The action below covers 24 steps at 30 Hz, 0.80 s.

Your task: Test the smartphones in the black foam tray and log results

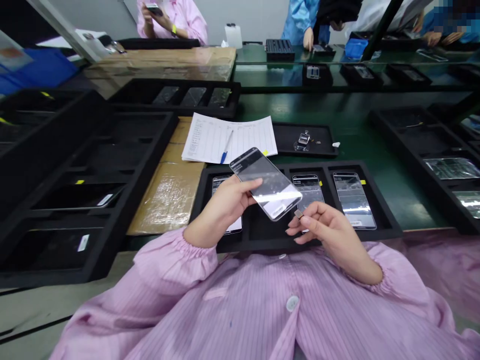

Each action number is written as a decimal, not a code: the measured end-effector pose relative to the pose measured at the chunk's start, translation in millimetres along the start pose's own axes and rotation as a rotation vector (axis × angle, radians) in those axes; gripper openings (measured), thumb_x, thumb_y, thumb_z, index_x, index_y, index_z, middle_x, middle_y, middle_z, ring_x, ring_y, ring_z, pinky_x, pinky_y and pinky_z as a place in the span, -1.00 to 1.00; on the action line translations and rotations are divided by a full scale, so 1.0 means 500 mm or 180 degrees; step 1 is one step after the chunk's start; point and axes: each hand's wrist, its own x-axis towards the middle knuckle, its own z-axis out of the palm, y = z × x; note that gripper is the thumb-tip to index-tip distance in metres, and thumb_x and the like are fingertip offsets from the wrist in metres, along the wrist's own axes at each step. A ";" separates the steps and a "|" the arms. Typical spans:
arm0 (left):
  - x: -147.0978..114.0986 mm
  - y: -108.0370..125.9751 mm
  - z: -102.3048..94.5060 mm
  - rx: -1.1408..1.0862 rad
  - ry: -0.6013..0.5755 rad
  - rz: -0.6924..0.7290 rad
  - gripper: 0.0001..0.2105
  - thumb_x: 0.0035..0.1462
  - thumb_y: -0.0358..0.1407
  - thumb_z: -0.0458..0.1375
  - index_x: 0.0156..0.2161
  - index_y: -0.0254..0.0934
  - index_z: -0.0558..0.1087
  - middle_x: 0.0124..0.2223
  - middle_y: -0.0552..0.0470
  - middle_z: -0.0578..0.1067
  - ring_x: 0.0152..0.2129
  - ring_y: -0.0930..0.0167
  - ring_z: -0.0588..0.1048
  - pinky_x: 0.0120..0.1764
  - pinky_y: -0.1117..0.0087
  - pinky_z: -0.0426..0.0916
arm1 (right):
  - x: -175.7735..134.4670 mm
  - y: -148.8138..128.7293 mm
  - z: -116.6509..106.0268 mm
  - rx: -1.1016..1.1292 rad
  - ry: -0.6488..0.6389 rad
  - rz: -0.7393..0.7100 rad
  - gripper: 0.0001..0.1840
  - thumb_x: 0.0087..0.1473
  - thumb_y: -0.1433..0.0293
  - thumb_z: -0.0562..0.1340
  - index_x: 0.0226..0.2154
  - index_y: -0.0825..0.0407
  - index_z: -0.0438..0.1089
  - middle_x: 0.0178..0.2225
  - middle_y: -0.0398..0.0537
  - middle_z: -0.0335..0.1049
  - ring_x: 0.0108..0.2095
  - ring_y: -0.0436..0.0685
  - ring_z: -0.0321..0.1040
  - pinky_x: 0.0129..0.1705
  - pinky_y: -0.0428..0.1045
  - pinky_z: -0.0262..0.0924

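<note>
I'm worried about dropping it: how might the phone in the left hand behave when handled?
Probably stiff: the phone looks flat and unbent in the left hand. Bright reflections suggest a smooth, possibly slippery face, which may well be fragile glass if dropped.

Desk point(352, 137): spreading green beneath the hands point(234, 197) point(324, 222)
Phone tray point(384, 215): sitting under them
Small tray point(281, 145): lying beyond them
Cardboard point(165, 200): lying leftward

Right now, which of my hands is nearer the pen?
Left. Your left hand, holding a phone, is below the pen in the picture; your right hand is farther off, lower and rightward.
</note>
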 end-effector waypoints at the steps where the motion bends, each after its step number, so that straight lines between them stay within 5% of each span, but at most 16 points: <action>1: -0.002 0.007 0.007 -0.0208 0.0075 -0.0013 -0.82 -0.02 -0.42 0.31 -0.24 -0.36 0.51 -0.19 -0.11 0.62 -0.24 0.30 0.60 -0.16 0.29 0.51 | -0.001 -0.001 0.008 0.0016 -0.0120 0.0042 -0.71 0.06 0.19 0.44 -0.40 0.01 0.40 -0.29 -0.05 0.62 -0.24 0.14 0.61 -0.34 -0.05 0.55; 5: -0.014 0.022 0.031 -0.0561 0.0062 -0.0066 -0.95 0.05 -0.46 0.27 -0.33 -0.39 0.54 -0.23 -0.13 0.62 -0.21 0.27 0.61 -0.09 0.26 0.53 | 0.000 -0.007 0.034 0.0136 -0.0278 -0.0012 -0.64 0.05 0.20 0.44 -0.48 0.00 0.29 -0.16 -0.02 0.62 -0.06 0.21 0.58 -0.22 0.02 0.56; 11: -0.029 0.023 0.043 -0.0651 0.0098 0.0051 -0.94 0.07 -0.46 0.26 -0.29 -0.37 0.53 -0.19 -0.09 0.63 -0.18 0.28 0.61 -0.09 0.27 0.54 | 0.003 -0.011 0.043 0.0345 -0.0212 -0.0036 -0.59 0.01 0.18 0.46 -0.50 0.00 0.25 -0.20 -0.04 0.63 -0.13 0.21 0.61 -0.30 -0.02 0.55; 24: -0.066 0.020 0.056 -0.0305 0.0300 0.1210 -0.66 0.11 -0.32 0.29 0.00 -0.14 0.38 0.03 0.00 0.58 0.01 0.23 0.55 -0.05 0.24 0.52 | 0.034 0.007 0.011 -0.0343 0.0047 -0.0253 -0.67 0.04 0.14 0.43 -0.39 0.03 0.43 -0.37 0.00 0.61 -0.38 0.14 0.61 -0.58 -0.13 0.44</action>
